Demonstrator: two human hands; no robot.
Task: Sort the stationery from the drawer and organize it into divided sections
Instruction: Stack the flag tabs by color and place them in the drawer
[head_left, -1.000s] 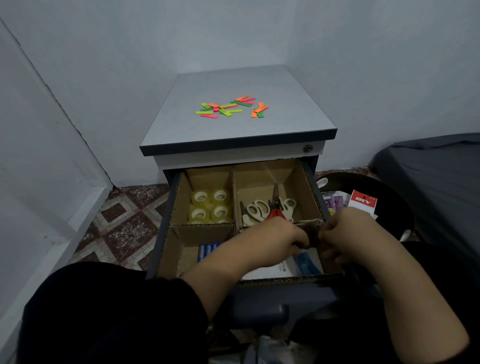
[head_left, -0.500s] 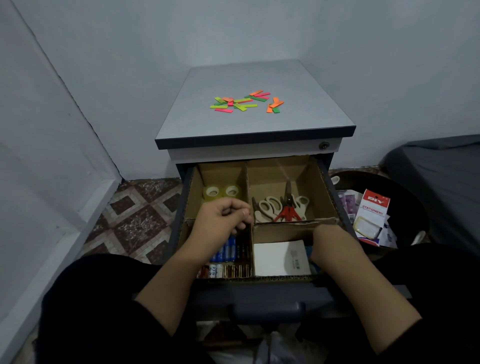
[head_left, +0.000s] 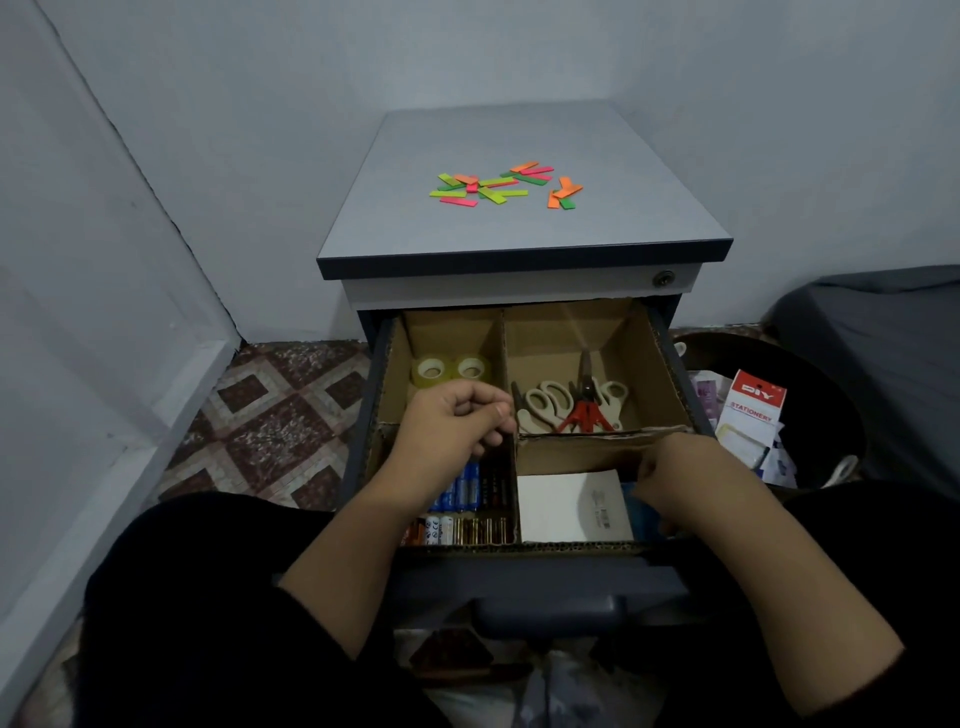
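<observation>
My left grip (head_left: 457, 426) curls loosely, empty, over the divider (head_left: 587, 441); right grip (head_left: 680, 478) hidden, can't tell. Two tape rolls (head_left: 449, 370) visible.

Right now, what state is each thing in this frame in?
Drawer: pulled open, cardboard dividers in.
Tape rolls: back left section, lying flat.
Scissors: back right section, closed.
Batteries: front left section, in rows.
White pad: front right section, flat.
Sticky flags: loose on the cabinet top, unsorted.
Left hand: fingers curled, contents unclear.
Right hand: inside front right section, grip hidden.
</observation>
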